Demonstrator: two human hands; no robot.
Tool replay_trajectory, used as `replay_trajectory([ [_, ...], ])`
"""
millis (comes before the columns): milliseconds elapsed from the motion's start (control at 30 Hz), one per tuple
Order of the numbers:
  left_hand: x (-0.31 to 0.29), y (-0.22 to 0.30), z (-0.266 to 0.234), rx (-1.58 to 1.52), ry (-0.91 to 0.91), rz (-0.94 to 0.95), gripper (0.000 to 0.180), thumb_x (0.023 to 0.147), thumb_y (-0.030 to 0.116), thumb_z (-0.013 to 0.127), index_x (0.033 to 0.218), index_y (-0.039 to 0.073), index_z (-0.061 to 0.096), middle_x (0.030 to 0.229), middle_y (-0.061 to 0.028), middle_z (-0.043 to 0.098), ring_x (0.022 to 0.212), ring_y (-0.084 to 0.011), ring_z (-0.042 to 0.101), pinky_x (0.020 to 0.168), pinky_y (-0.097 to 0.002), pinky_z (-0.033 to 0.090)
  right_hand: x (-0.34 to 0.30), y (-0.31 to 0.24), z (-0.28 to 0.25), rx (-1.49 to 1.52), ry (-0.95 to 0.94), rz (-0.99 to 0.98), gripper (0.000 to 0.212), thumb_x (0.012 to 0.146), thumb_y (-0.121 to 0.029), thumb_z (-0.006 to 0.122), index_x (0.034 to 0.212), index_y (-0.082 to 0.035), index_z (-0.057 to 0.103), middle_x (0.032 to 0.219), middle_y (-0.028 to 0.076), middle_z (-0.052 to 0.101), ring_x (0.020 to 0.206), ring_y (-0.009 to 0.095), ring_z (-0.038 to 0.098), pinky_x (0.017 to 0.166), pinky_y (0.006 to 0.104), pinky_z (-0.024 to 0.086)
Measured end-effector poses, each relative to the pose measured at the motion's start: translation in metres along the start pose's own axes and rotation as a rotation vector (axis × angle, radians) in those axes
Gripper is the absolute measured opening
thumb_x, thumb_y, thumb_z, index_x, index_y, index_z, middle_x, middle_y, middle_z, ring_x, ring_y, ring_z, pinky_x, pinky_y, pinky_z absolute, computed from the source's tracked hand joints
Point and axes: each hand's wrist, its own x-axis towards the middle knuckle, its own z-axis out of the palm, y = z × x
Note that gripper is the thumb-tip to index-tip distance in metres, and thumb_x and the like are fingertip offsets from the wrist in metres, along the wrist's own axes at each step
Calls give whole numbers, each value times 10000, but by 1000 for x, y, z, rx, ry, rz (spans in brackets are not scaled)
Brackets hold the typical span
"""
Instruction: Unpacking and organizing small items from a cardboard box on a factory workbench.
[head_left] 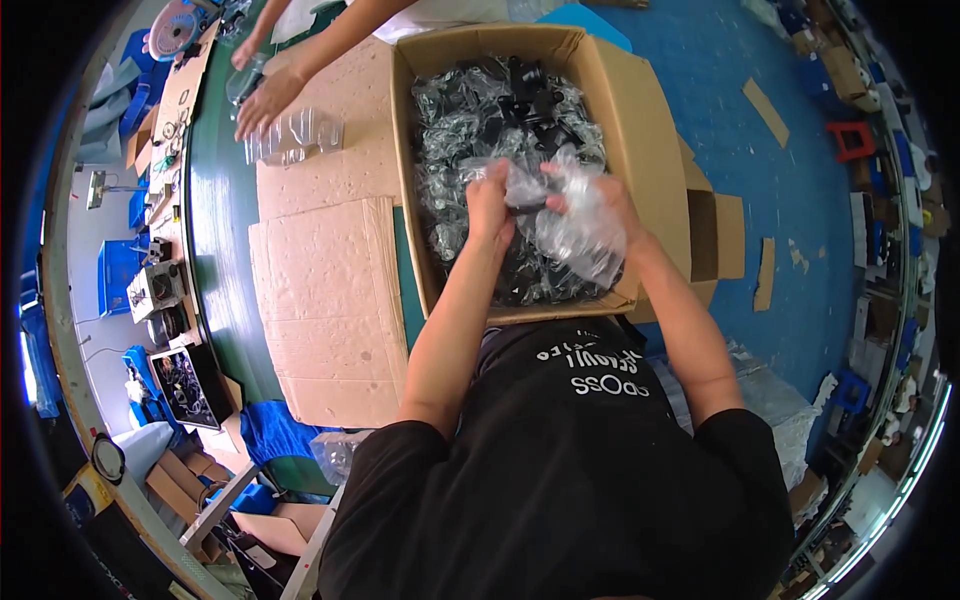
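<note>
A large cardboard box stands before me, filled with black parts and many clear plastic bags. Over its near half, my right hand grips a crumpled clear plastic bag. My left hand is closed on the left end of the same plastic, fingers pinched together. Something dark shows in or just behind the bag between my hands; its kind is hard to make out.
Flattened cardboard sheets cover the green table left of the box. At the far left, a co-worker's hands reach near clear plastic trays. Another open carton stands to the right, above the blue floor.
</note>
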Motion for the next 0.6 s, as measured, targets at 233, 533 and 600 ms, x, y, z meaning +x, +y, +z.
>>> replay_trajectory([
  [233, 54, 27, -40, -209, 93, -71, 275, 883, 208, 560, 1055, -4, 535, 938, -132, 610, 769, -224, 601, 660, -349, 518, 62, -19, -23, 30, -4, -239, 271, 667, -126, 703, 925, -44, 684, 760, 27, 669, 647, 138, 601, 613, 266, 462],
  [533, -15, 61, 27, 829, -173, 990, 500, 809, 305, 668, 1140, -19, 481, 1120, -181, 536, 1029, -270, 519, 879, -399, 425, 102, -26, -51, 193, 271, 41, 430, 818, -163, 665, 1195, -17, 519, 1105, 100, 571, 882, 167, 567, 824, 281, 441],
  [600, -25, 55, 26, 1109, -258, 1043, 530, 800, 363, 662, 1111, -37, 509, 1094, -198, 556, 1010, -295, 535, 867, -390, 433, 95, -16, -63, 209, 324, 123, 473, 831, -148, 651, 1250, -11, 482, 1174, 110, 541, 915, 169, 549, 861, 287, 424],
])
